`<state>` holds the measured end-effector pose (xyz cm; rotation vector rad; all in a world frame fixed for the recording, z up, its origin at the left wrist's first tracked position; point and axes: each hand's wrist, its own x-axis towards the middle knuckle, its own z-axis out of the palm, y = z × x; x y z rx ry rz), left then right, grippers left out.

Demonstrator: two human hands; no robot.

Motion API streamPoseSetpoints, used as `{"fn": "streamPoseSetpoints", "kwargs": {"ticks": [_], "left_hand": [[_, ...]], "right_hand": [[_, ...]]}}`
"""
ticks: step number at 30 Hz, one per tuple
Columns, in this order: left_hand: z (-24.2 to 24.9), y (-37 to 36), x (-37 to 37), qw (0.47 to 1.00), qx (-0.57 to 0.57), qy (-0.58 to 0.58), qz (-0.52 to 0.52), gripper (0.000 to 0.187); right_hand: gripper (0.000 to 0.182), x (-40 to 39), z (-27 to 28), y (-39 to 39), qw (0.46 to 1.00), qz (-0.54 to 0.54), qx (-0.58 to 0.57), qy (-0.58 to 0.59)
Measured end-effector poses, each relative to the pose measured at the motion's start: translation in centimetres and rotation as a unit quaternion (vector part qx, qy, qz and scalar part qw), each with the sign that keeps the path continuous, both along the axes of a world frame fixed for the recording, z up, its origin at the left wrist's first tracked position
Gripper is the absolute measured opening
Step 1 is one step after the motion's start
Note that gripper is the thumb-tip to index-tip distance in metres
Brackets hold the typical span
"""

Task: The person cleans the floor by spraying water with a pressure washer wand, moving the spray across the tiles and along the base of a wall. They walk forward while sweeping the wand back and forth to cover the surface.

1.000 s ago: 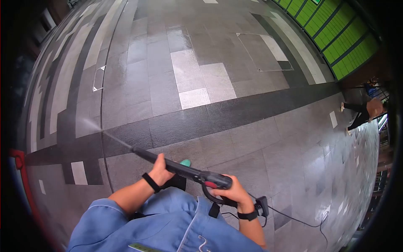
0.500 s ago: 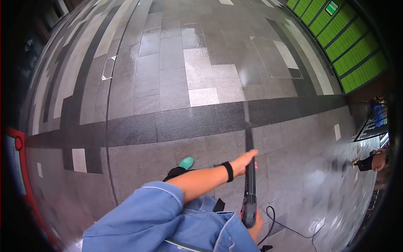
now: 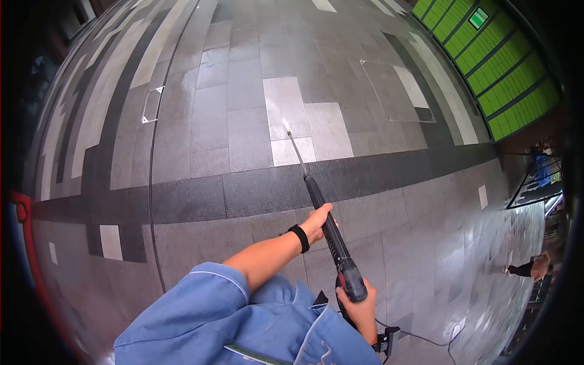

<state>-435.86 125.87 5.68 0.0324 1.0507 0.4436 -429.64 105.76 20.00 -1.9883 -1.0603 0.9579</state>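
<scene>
A long black spray wand (image 3: 336,242) points forward and slightly left over the paving, and a faint spray shows at its thin metal tip. My left hand (image 3: 319,222), with a black band on the wrist, is wrapped around the middle of the wand's barrel. At the rear handle, my right hand (image 3: 359,302) grips the wand, its fingers partly hidden behind the black body. Beneath the tip lie pale tiles (image 3: 292,152) among grey ones. A thin dark hose or cable (image 3: 420,336) runs along the ground right of my right hand.
Wet-looking grey paving (image 3: 243,134) spreads ahead, crossed by a dark tile band (image 3: 188,199). Green slatted panels (image 3: 508,73) stand at the upper right. A person (image 3: 538,267) is at the far right. A red-edged board (image 3: 29,243) stands at the left.
The wand has swung left, from nearly straight ahead to a leftward slant, and both hands have moved left with it. The green shoe seen earlier is no longer visible.
</scene>
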Motion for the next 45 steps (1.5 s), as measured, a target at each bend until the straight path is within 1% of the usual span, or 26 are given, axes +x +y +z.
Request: {"fn": "streamPoseSetpoints", "kwargs": {"ticks": [3, 6, 10, 13, 14, 16, 18, 20, 21, 22, 23, 24, 25, 27, 28, 30, 31, 34, 36, 38, 39, 40, 41, 42, 44, 45], "left_hand": [[0.6, 1.0, -0.4, 1.0, -0.021, 0.002, -0.002, 0.039], [-0.1, 2.0, -1.5, 0.997, -0.06, -0.044, 0.003, 0.038], [-0.9, 1.5, -6.6, 0.994, -0.055, -0.079, 0.053, 0.037], [-0.2, 0.5, -9.6, 0.989, -0.114, -0.023, 0.092, 0.034], [0.5, -0.1, -10.2, 0.984, -0.142, 0.013, 0.103, 0.033], [0.5, -1.2, -10.6, 0.985, -0.162, 0.021, 0.054, 0.031], [1.3, -2.0, -9.3, 0.985, -0.161, 0.047, 0.028, 0.031], [1.3, -2.5, -6.5, 0.988, -0.144, 0.056, 0.005, 0.031], [-0.2, -2.5, -4.6, 0.989, -0.134, 0.041, -0.037, 0.031], [-1.9, -2.5, -2.6, 0.99, -0.072, 0.042, -0.114, 0.03], [-1.0, -2.7, 1.7, 0.987, -0.128, 0.081, -0.059, 0.03], [-1.0, -2.8, 5.3, 0.984, -0.109, 0.12, -0.081, 0.031], [-0.3, -3.2, 9.6, 0.985, -0.078, 0.114, -0.108, 0.033], [-0.5, -4.3, 17.9, 0.973, -0.004, 0.036, -0.227, 0.035], [-0.1, -4.9, 22.1, 0.961, 0.003, -0.005, -0.277, 0.036], [0.2, -6.6, 29.6, 0.926, -0.03, -0.099, -0.363, 0.041], [1.5, -8.0, 32.9, 0.922, -0.017, -0.108, -0.371, 0.033], [4.5, -10.4, 39.1, 0.916, 0.02, -0.12, -0.384, 0.034], [4.1, -10.5, 40.0, 0.929, -0.003, -0.091, -0.358, 0.034], [2.8, -9.7, 39.1, 0.951, -0.035, -0.028, -0.307, 0.033], [3.0, -9.1, 38.3, 0.957, -0.049, 0.025, -0.283, 0.033], [2.9, -8.6, 37.5, 0.958, -0.074, 0.066, -0.268, 0.033], [3.3, -8.4, 37.2, 0.955, -0.089, 0.12, -0.256, 0.028], [2.5, -8.1, 36.7, 0.943, -0.083, 0.13, -0.296, 0.023], [0.9, -8.2, 36.6, 0.952, -0.097, 0.103, -0.27, 0.021], [0.6, -7.8, 37.0, 0.949, -0.094, 0.113, -0.28, 0.021]], "right_hand": [[0.036, -0.7, 1.1, 1.7, 1.0, 0.0, -0.012, -0.006], [0.038, -1.6, 1.7, 3.0, 0.999, 0.014, -0.035, 0.008], [0.041, -1.7, 1.9, 4.5, 0.998, 0.04, -0.04, 0.036], [0.038, 1.6, 0.8, 4.9, 0.978, 0.127, -0.047, 0.155], [0.037, 2.6, 0.4, 5.1, 0.97, 0.12, -0.054, 0.206], [0.034, 5.2, -0.4, 5.2, 0.949, 0.119, -0.121, 0.266], [0.033, 6.4, 0.2, 4.7, 0.949, 0.091, -0.081, 0.292], [0.032, 8.4, 0.0, 3.4, 0.942, 0.082, -0.088, 0.314], [0.035, 9.3, -0.3, 2.0, 0.953, 0.051, -0.091, 0.283], [0.038, 10.0, -0.4, 0.5, 0.967, 0.018, -0.071, 0.243], [0.039, 10.2, 0.4, -0.9, 0.979, -0.023, -0.044, 0.197], [0.039, 10.4, 0.9, -2.1, 0.987, -0.063, -0.018, 0.147], [0.039, 10.9, 0.6, -3.5, 0.986, -0.072, -0.015, 0.149], [0.049, 11.5, -0.5, -6.1, 0.975, -0.214, 0.023, 0.06], [0.049, 12.2, -1.2, -7.0, 0.972, -0.227, 0.026, 0.062], [0.062, 14.1, -2.7, -8.3, 0.956, -0.26, -0.028, -0.133], [0.073, 15.8, -2.2, -8.6, 0.948, -0.251, -0.08, -0.178], [0.074, 20.9, -0.5, -10.0, 0.941, -0.264, -0.045, -0.207], [0.071, 24.2, 1.9, -10.4, 0.943, -0.27, -0.047, -0.19], [0.059, 27.8, 3.7, -10.8, 0.977, -0.193, -0.016, -0.092], [0.051, 29.6, 2.9, -11.3, 0.979, -0.193, 0.064, -0.03], [0.051, 31.9, 3.0, -11.4, 0.974, -0.21, 0.074, -0.024], [0.048, 34.6, 3.1, -11.5, 0.98, -0.188, 0.028, 0.058], [0.045, 37.2, 3.3, -11.3, 0.977, -0.16, -0.019, 0.139], [0.043, 42.1, 3.3, -10.4, 0.937, -0.165, -0.144, 0.271], [0.041, 42.7, 2.1, -10.5, 0.95, -0.154, -0.112, 0.248]]}}
